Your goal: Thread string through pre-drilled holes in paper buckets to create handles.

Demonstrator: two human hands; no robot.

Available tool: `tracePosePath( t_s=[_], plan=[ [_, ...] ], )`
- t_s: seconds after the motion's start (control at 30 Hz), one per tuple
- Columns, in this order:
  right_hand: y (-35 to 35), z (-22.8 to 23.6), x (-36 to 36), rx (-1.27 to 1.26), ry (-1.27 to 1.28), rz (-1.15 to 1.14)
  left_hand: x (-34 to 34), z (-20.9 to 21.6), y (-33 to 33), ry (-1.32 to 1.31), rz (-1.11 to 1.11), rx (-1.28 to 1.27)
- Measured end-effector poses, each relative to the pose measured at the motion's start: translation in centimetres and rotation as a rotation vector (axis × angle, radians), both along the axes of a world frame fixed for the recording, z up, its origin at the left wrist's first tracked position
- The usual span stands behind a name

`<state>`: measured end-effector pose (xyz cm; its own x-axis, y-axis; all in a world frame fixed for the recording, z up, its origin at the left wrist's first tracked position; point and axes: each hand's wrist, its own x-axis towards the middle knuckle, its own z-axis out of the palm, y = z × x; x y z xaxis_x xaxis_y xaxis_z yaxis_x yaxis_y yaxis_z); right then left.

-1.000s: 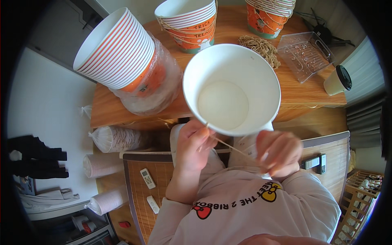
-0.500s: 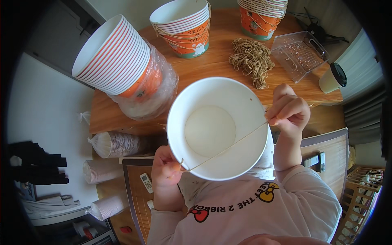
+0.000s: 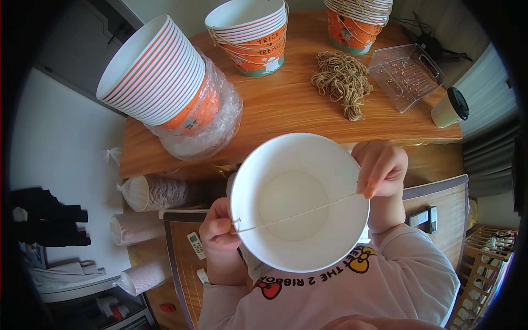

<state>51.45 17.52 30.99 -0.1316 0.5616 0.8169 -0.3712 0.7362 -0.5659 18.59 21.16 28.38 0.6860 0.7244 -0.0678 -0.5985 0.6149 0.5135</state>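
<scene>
A white paper bucket (image 3: 250, 165) is in front of my body, its mouth facing up toward me. A thin piece of twine (image 3: 300, 213) stretches across the mouth from rim to rim. My left hand (image 3: 220, 224) is closed at the left rim, pinching the twine near where a short end pokes through the wall. At the right rim, my right hand (image 3: 383, 169) is also closed, with the twine's other end between thumb and fingertips. The bucket's outer side is mostly hidden from view.
On the wooden table (image 3: 275, 104) stand a tall bucket stack (image 3: 159, 77) in plastic wrap, two twine-handled stacks (image 3: 256, 47) (image 3: 355, 30), a twine pile (image 3: 344, 82), a clear tray (image 3: 407, 74) with small pieces and a lidded cup (image 3: 451, 107). Wrapped stacks (image 3: 146, 275) lie at lower left.
The bucket has come nearer my body and tipped slightly. My right hand has moved down with it, and the twine now crosses the mouth at a flatter slant.
</scene>
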Motion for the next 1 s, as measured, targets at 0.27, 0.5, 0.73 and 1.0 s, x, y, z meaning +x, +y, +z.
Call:
tracePosePath(
  t_s=[0.27,0.5,0.73,1.0],
  plan=[
    [-4.9,2.7,-3.9,-0.035,0.001,-0.852,4.0,3.2,0.8,-0.048,0.265,0.466],
    [-5.3,2.8,-6.3,-0.125,-0.208,-1.010,5.1,2.6,0.2,0.170,-0.445,0.720],
    [-3.8,3.6,-8.3,-0.154,-0.383,-1.038,9.9,0.8,-3.6,0.157,-0.512,0.353],
    [-4.8,3.3,-7.6,-0.175,-0.327,-0.703,11.0,0.2,-1.8,0.092,-0.229,0.209]
  ],
)
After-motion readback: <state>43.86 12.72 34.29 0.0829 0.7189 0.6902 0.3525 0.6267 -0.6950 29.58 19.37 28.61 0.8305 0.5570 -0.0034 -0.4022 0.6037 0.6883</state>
